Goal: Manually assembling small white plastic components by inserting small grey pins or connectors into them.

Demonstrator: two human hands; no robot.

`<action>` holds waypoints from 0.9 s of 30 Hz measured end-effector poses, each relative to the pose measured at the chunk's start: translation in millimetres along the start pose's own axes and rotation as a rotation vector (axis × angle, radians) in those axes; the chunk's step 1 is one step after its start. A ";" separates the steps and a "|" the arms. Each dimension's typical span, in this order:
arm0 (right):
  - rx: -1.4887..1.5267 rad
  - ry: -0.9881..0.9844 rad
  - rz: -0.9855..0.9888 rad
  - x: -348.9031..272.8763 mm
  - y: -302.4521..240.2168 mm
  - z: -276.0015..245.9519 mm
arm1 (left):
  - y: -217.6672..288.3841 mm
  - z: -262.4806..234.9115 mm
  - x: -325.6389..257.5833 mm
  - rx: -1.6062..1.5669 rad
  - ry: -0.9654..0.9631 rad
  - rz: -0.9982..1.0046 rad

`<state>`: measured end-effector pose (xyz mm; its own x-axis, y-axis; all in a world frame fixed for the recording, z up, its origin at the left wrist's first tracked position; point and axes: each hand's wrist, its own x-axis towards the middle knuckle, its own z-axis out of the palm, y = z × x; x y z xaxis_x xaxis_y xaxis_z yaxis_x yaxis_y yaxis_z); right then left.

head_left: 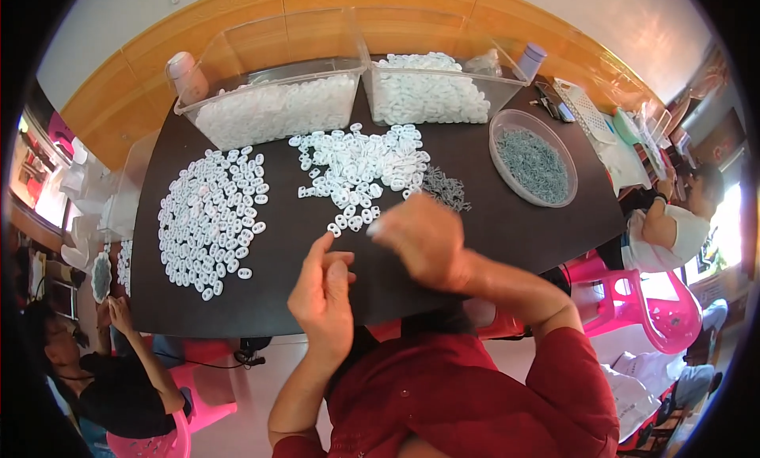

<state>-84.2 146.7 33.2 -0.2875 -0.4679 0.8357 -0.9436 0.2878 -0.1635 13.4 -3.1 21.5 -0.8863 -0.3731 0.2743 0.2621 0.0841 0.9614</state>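
Small cluster of white two-holed pieces (355,222) lying on the table (475,256), just beyond the left hand (322,290) and left of the right hand (423,236); left fingertips sitting nearer. Ovals' long axes pointing mixed ways. Main white heap (360,167) spreading farther off. Dark grey pile (447,190) lying right behind the right hand, which is hiding its near edge.

Left grip: fingers bending loosely, thumb and fingertips overlapping; cannot tell whether anything is being pinched. Right grip: fingers curling, blurring; a whitish spot is showing at the thumb, piece or nail unclear. Palm side hiding; cannot tell if grasping.
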 end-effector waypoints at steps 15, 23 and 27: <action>-0.667 0.023 0.192 75.1 169.3 -57.8 | -47.1 -11.9 74.8 0.894 -0.233 0.364; -0.163 -0.277 0.151 14.9 84.1 -32.1 | -33.7 -14.0 74.0 0.822 -0.332 0.160; -0.076 -0.356 0.231 -12.1 47.5 -11.2 | -34.1 -9.3 71.9 0.835 -0.288 0.217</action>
<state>-123.7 175.4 21.2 -0.5414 -0.6391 0.5463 -0.8367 0.4738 -0.2749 -55.7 -41.5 8.3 -0.9404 -0.0350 0.3383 0.1717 0.8097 0.5612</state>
